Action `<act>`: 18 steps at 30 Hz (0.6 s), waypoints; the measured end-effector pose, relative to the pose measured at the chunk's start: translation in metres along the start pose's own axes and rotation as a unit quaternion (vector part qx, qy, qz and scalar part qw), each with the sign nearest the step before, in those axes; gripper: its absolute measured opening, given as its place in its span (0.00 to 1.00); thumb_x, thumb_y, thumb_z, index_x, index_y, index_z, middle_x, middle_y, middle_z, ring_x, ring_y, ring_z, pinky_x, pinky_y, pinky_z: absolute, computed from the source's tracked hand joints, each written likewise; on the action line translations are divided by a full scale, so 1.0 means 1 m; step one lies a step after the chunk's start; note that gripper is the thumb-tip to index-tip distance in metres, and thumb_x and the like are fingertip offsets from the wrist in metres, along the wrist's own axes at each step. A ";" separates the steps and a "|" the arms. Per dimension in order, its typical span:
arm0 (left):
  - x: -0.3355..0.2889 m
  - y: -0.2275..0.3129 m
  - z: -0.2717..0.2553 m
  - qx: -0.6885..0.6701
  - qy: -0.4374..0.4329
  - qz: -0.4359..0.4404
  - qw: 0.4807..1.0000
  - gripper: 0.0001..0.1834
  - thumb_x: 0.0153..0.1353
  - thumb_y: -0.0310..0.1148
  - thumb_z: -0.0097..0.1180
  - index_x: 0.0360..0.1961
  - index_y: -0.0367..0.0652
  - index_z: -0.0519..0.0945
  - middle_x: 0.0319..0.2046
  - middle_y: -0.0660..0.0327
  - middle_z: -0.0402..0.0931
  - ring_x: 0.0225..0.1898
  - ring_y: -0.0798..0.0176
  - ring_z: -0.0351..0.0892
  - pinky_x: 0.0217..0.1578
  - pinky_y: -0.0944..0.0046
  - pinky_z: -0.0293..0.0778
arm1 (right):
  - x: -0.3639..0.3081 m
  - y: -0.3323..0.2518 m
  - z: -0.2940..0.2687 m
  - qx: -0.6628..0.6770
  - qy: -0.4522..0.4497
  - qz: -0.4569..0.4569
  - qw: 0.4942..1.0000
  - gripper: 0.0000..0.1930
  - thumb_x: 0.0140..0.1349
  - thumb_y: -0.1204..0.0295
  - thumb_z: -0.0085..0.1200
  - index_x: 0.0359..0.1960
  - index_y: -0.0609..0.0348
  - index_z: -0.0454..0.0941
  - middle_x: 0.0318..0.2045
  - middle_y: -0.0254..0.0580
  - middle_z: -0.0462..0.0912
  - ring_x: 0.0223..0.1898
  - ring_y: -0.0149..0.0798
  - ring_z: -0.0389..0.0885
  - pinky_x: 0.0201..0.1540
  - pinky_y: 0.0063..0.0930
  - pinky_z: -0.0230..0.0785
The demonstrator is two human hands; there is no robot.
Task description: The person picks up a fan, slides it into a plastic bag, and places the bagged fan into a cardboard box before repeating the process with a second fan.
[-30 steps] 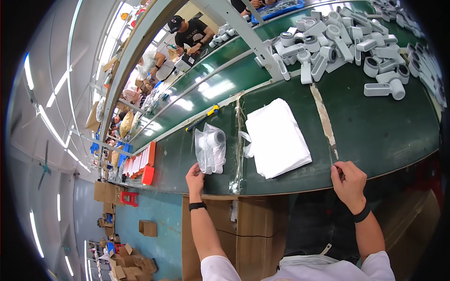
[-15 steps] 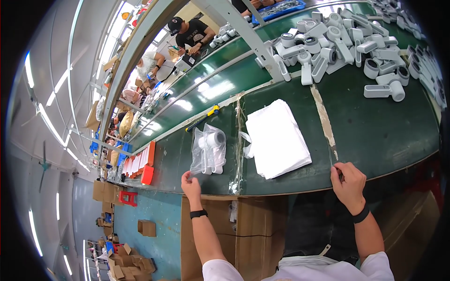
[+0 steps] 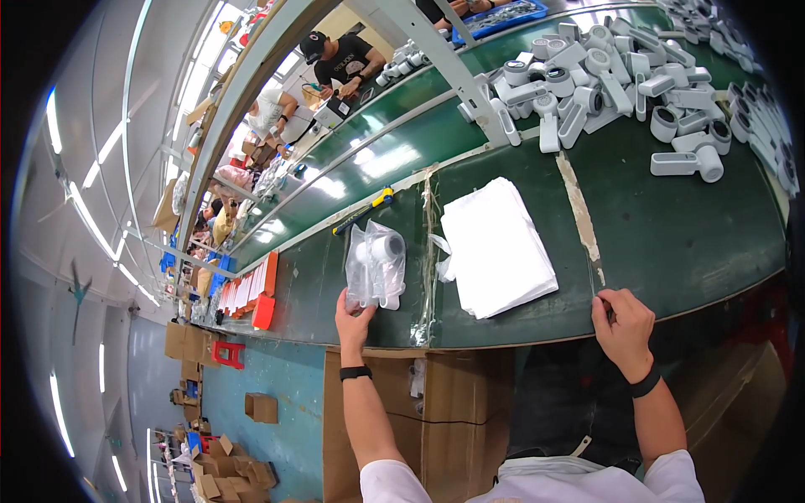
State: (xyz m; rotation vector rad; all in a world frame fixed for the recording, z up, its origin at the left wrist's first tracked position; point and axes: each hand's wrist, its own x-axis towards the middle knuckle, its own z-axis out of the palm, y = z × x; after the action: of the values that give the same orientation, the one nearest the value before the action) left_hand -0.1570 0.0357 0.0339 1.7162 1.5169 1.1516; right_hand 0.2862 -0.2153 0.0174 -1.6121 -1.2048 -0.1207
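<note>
- The left hand [image 3: 353,323] is at the near edge of the workbench [image 3: 688,239], thumb and fingers touching the lower end of a clear plastic bag [image 3: 354,281]; I cannot tell whether they pinch the film
- The bag lies flat left of the workbench's middle, close to the near edge, with a white device [image 3: 385,251] inside, its round head toward the far edge
- The right hand [image 3: 625,331] is at the near edge, well to the right, fingers curled and thumb close to them; I cannot tell whether anything thin is between them
- A stack of white sheets [image 3: 499,251] lies between the hands, set in from the near edge
- A yellow-and-dark tool [image 3: 363,211] lies slantwise by the far edge, just beyond the bag
- A pile of white and grey devices [image 3: 587,80] covers the far right corner, and one loose device [image 3: 688,163] lies on its near side
- Orange-red boxes [image 3: 251,287] stand toward the left end
</note>
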 end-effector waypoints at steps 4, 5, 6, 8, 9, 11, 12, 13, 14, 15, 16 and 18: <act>0.001 -0.006 0.001 0.024 0.045 -0.023 0.998 0.39 0.45 0.22 0.68 0.61 0.33 0.66 0.35 0.59 0.80 0.34 0.69 0.77 0.38 0.70 0.73 | 0.000 0.001 -0.001 0.002 -0.004 0.001 1.000 0.04 0.53 0.78 0.60 0.29 0.58 0.78 0.18 0.36 0.73 0.15 0.34 0.70 0.19 0.26 0.61; 0.001 -0.007 0.002 0.024 0.046 -0.022 0.998 0.39 0.45 0.22 0.68 0.61 0.33 0.66 0.35 0.59 0.80 0.34 0.69 0.77 0.38 0.70 0.73 | 0.000 0.001 0.000 0.002 -0.003 0.001 1.000 0.04 0.53 0.78 0.60 0.29 0.58 0.78 0.18 0.36 0.73 0.15 0.34 0.70 0.19 0.26 0.61; 0.000 -0.008 0.002 0.023 0.054 -0.009 0.998 0.39 0.46 0.22 0.68 0.61 0.32 0.66 0.34 0.59 0.80 0.33 0.70 0.77 0.37 0.70 0.73 | 0.000 0.001 0.000 0.003 -0.002 0.000 1.000 0.04 0.53 0.78 0.60 0.29 0.58 0.78 0.19 0.36 0.73 0.15 0.34 0.70 0.19 0.26 0.61; -0.002 -0.006 0.006 0.021 0.060 0.002 0.998 0.38 0.47 0.22 0.68 0.60 0.31 0.66 0.33 0.59 0.81 0.33 0.70 0.77 0.37 0.71 0.73 | -0.001 0.002 0.000 0.002 -0.002 0.000 1.000 0.04 0.53 0.78 0.60 0.29 0.59 0.78 0.19 0.36 0.73 0.15 0.34 0.71 0.19 0.27 0.61; -0.004 -0.005 0.007 -0.008 0.059 -0.010 0.998 0.37 0.48 0.22 0.68 0.60 0.31 0.66 0.34 0.59 0.80 0.33 0.70 0.77 0.36 0.71 0.73 | -0.001 0.002 0.000 0.001 -0.001 -0.002 1.000 0.04 0.53 0.78 0.60 0.29 0.59 0.78 0.19 0.36 0.73 0.15 0.34 0.71 0.19 0.27 0.61; -0.006 -0.003 0.006 -0.037 0.058 -0.022 0.997 0.35 0.50 0.22 0.68 0.60 0.31 0.66 0.34 0.58 0.80 0.33 0.70 0.77 0.36 0.71 0.73 | 0.000 0.002 0.000 0.001 -0.001 -0.005 1.000 0.04 0.53 0.78 0.60 0.29 0.59 0.78 0.19 0.36 0.73 0.15 0.34 0.71 0.19 0.27 0.61; -0.006 -0.002 0.004 -0.083 0.065 -0.050 0.993 0.34 0.52 0.23 0.67 0.59 0.31 0.67 0.34 0.58 0.81 0.34 0.69 0.78 0.36 0.71 0.73 | 0.000 0.001 0.000 0.001 -0.002 -0.004 1.000 0.04 0.53 0.78 0.60 0.29 0.59 0.78 0.19 0.36 0.73 0.15 0.34 0.71 0.19 0.27 0.61; -0.007 0.000 0.005 -0.129 0.072 -0.077 0.986 0.32 0.53 0.23 0.67 0.59 0.32 0.67 0.35 0.58 0.81 0.34 0.68 0.78 0.35 0.70 0.74 | 0.000 0.002 0.000 0.001 -0.004 -0.002 1.000 0.04 0.53 0.78 0.60 0.29 0.59 0.78 0.19 0.36 0.73 0.15 0.35 0.71 0.19 0.27 0.61; -0.007 0.002 0.006 -0.129 0.071 -0.078 0.986 0.32 0.53 0.23 0.67 0.59 0.32 0.67 0.35 0.58 0.81 0.34 0.68 0.78 0.35 0.70 0.74 | 0.000 0.002 0.000 0.000 -0.005 -0.002 1.000 0.04 0.53 0.78 0.60 0.29 0.59 0.78 0.19 0.36 0.73 0.15 0.35 0.71 0.19 0.27 0.61; -0.006 0.004 0.007 -0.140 0.066 -0.084 0.984 0.32 0.54 0.23 0.66 0.59 0.32 0.67 0.35 0.57 0.81 0.35 0.67 0.79 0.35 0.69 0.75 | 0.000 0.002 0.000 -0.002 -0.007 -0.001 1.000 0.04 0.53 0.78 0.60 0.29 0.59 0.78 0.19 0.36 0.73 0.15 0.35 0.71 0.19 0.27 0.61; -0.007 0.007 0.006 -0.151 0.063 -0.088 0.983 0.31 0.55 0.23 0.65 0.59 0.33 0.67 0.36 0.57 0.81 0.35 0.65 0.80 0.35 0.68 0.76 | 0.000 0.002 0.000 -0.003 -0.008 0.000 1.000 0.04 0.53 0.78 0.60 0.29 0.59 0.78 0.19 0.36 0.73 0.15 0.35 0.71 0.19 0.27 0.61; 0.000 -0.006 -0.004 -0.163 0.065 -0.112 0.978 0.30 0.55 0.23 0.65 0.58 0.32 0.67 0.37 0.56 0.81 0.35 0.64 0.80 0.33 0.67 0.77 | 0.000 0.001 -0.002 0.000 -0.007 -0.002 1.000 0.04 0.53 0.78 0.60 0.29 0.59 0.78 0.19 0.36 0.73 0.15 0.35 0.71 0.19 0.27 0.61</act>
State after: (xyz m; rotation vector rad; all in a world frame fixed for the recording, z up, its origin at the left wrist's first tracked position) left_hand -0.1635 0.0359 0.0310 1.2412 1.4585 1.3262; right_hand 0.2875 -0.2165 0.0176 -1.6142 -1.2182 -0.1121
